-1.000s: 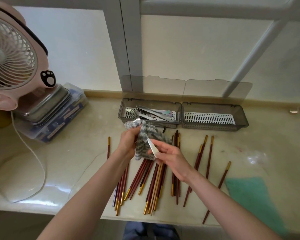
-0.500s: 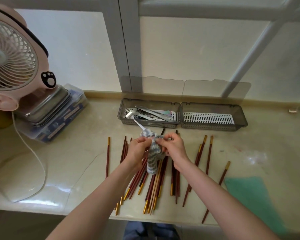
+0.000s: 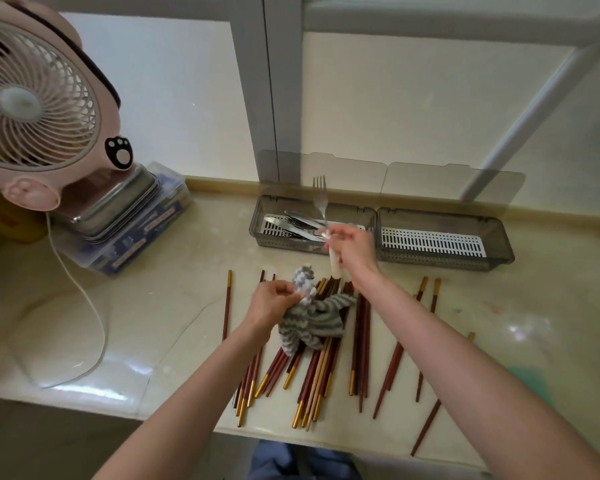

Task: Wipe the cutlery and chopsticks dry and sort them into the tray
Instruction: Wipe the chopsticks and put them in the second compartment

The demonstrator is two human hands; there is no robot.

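the right hand (image 3: 352,251) grips a steel fork with a cream handle (image 3: 321,202) by that handle, tines up, just in front of the left compartment (image 3: 260,216) of the smoky grey plastic cutlery tray (image 3: 376,216). that compartment already holds a loose heap of steel cutlery (image 3: 298,227); the right compartment (image 3: 433,241) shows only its white slotted insert. the left hand (image 3: 269,304) pinches a bunched grey-and-white striped cloth (image 3: 312,318), which hangs down to rest on the scattered red-brown chopsticks with gold ends (image 3: 357,344) lying on the pale marble-look counter (image 3: 160,306).

risks, as i judge them: the fork is held only at the handle and stands nearly upright, so a careless drop could send it clattering off the piled cutlery and out over the low tray wall. the cloth sits on the chopsticks, and dragging it could roll several toward the near counter edge, where some tips already lie close to the drop. the white fan cord (image 3: 84,296) loops on the counter to the left, well apart from the work.

compared with half a second ago, the hands have parted: the fork was then wrapped in the cloth between both hands with its head pointing left toward the tray, and now it is free of the cloth, raised and turned upright, while the cloth has sunk onto the chopsticks.
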